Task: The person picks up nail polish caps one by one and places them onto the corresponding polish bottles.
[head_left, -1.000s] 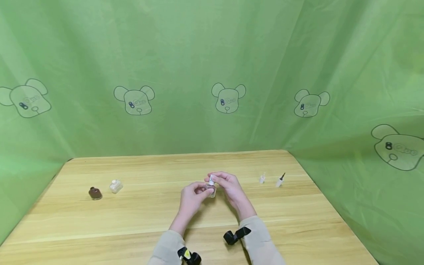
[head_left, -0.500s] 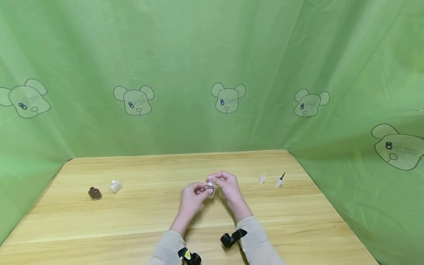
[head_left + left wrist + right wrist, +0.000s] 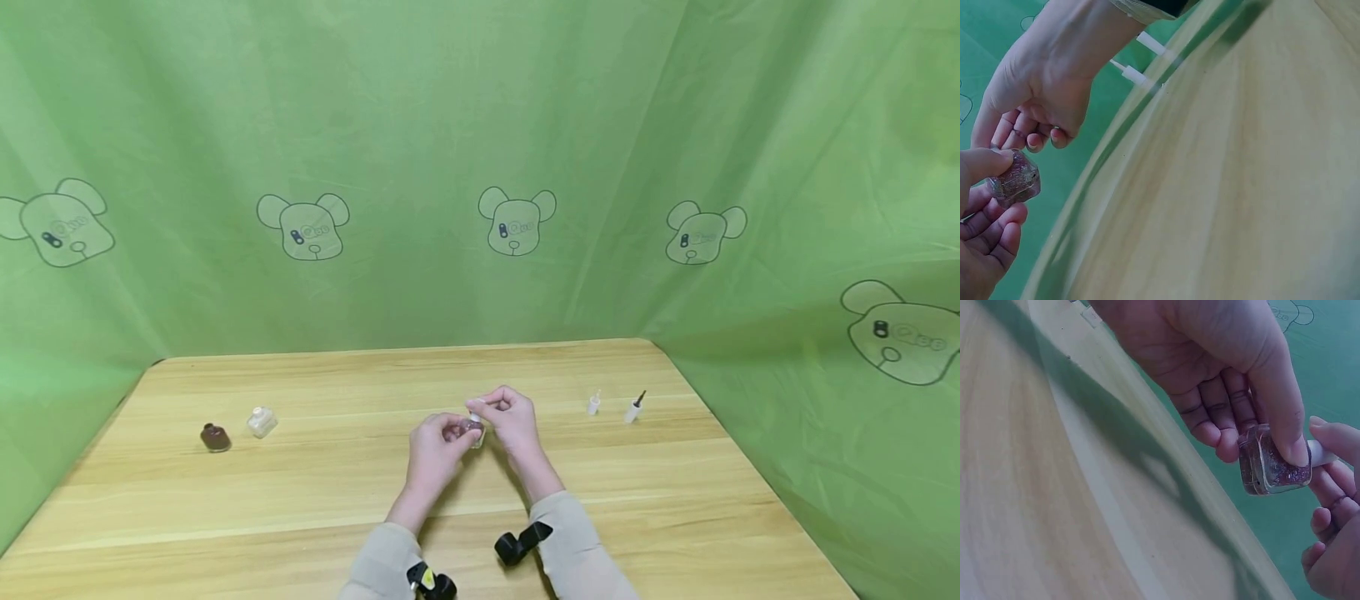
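On the table (image 3: 300, 500), a dark bottle (image 3: 216, 439) is leftmost, near a clear bottle (image 3: 262, 422). The left hand (image 3: 435, 448) pinches a glittery bottle (image 3: 1275, 467), between the 2 hands. The right hand's (image 3: 515, 421) fingers pinch its white cap (image 3: 1320, 453). Farther right stand a small cap (image 3: 594, 406) and a dark-brushed cap (image 3: 633, 412).

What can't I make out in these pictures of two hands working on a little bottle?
Cap: left wrist view, hidden where the left hand and right hand meet.
Bottle, left part: head view, covered by the left hand.
Right hand, part: right wrist view, cut off by the right edge.
Dark brush: left wrist view, hidden behind the right arm.
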Tool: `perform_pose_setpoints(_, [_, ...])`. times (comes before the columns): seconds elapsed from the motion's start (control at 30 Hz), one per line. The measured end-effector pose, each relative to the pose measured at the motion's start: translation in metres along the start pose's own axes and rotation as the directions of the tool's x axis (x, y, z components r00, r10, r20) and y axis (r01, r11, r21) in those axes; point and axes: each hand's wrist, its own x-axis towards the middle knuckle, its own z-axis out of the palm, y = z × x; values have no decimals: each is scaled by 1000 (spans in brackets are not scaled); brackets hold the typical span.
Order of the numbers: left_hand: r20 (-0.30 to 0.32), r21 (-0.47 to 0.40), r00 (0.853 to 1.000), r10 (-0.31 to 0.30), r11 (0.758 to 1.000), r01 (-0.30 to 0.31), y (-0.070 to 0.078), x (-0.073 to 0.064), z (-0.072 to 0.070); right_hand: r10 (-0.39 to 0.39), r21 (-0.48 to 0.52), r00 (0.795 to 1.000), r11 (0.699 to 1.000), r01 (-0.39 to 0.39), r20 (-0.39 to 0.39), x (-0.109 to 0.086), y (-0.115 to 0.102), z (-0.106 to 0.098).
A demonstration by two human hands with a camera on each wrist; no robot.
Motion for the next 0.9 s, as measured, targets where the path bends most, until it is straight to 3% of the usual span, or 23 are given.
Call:
perform_pose_setpoints(0.1, [0, -8, 1000, -3, 1000, 3, -1, 2, 0, -2, 4, 999, 1000, 2, 49, 1, 0, -3])
perform_pose_setpoints(0.23, [16, -56, 1000, -13, 998, 14, -2, 4, -1, 38, 38, 985, 998, -45, 169, 4, 2, -9])
perform_pose_setpoints(0.37, [69, -147, 995, -72, 986, 81, -2, 5, -3, 53, 71, 950, 994, -78, 307, 6, 4, -17])
perform_pose_setpoints(0.5, [124, -220, 985, -123, 964, 148, -1, 7, -6, 26, 75, 912, 995, -62, 409, 7, 4, -23])
perform_pose_setpoints(0.73, [203, -280, 966, -159, 936, 213, -2, 7, -7, -35, 95, 855, 995, -17, 517, 9, 6, -29])
perform_pose_setpoints(0.9, [210, -271, 965, -160, 938, 215, -2, 7, -7, -29, 134, 850, 990, -49, 527, 9, 4, -30])
